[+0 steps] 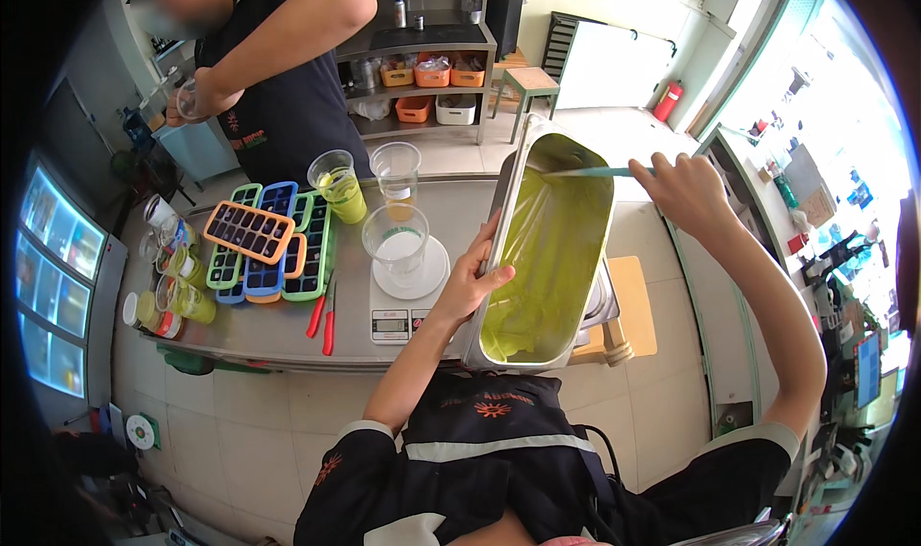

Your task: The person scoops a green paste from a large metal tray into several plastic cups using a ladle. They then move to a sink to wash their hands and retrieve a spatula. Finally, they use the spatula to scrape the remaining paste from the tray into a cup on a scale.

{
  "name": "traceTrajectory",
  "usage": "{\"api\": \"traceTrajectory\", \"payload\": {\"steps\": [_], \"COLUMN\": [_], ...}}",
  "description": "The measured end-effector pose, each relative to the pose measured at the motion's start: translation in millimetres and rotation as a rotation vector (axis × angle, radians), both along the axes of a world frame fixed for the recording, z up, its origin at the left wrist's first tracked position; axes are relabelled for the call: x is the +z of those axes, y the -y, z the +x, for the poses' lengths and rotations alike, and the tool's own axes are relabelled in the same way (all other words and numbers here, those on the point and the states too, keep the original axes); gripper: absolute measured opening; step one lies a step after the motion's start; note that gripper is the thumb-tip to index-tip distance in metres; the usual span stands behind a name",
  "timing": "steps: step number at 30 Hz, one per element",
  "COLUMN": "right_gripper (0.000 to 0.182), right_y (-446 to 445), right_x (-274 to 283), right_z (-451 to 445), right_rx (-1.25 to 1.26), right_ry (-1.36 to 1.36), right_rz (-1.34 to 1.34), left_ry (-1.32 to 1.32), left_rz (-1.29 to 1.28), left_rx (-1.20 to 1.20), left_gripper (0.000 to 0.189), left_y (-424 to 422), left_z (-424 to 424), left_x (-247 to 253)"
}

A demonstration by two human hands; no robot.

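My left hand (471,280) grips the left rim of a deep rectangular metal pan (554,251), which is tilted and coated inside with a green paste. My right hand (683,190) holds a teal-handled spatula (593,172), its end inside the pan near the far wall. Left of the pan, a clear plastic cup (396,247) stands on the round white plate of a digital kitchen scale (391,328). Behind it are another clear cup (396,168) with a little yellowish content low down and a cup of green mixture (339,190).
Stacked ice cube trays (250,231) with dark contents, two red-handled knives (329,323) and several jars and cups (191,301) occupy the steel table's left part (280,337). A co-worker (288,100) stands across it, holding a clear cup. A wooden board (633,305) lies at right.
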State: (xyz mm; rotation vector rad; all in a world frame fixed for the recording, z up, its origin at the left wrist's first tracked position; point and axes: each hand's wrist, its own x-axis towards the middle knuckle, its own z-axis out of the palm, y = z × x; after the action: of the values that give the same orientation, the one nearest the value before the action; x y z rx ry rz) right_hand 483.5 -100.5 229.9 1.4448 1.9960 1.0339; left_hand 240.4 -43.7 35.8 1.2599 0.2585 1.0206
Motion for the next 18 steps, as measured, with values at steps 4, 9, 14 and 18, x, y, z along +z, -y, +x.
{"api": "traceTrajectory", "payload": {"steps": [4, 9, 14, 18], "right_gripper": [0.027, 0.027, 0.020, 0.021], "right_y": [6, 2, -4, 4], "right_x": [-5, -3, 9, 1], "right_z": [-1, 2, 3, -1], "right_rx": [-0.084, -0.164, -0.351, -0.310], "right_ry": [-0.034, -0.075, -0.217, -0.290], "right_rz": [-0.036, -0.127, -0.248, -0.323], "left_ry": [-0.070, -0.039, -0.040, -0.021], "left_rz": [0.151, 0.093, 0.155, 0.144], "left_rx": [0.042, -0.002, -0.009, 0.004], "left_gripper": [0.027, 0.029, 0.030, 0.031], "left_y": [-10, -12, -15, -21], "left_z": [3, 13, 16, 18], "left_x": [-5, -5, -1, 0]}}
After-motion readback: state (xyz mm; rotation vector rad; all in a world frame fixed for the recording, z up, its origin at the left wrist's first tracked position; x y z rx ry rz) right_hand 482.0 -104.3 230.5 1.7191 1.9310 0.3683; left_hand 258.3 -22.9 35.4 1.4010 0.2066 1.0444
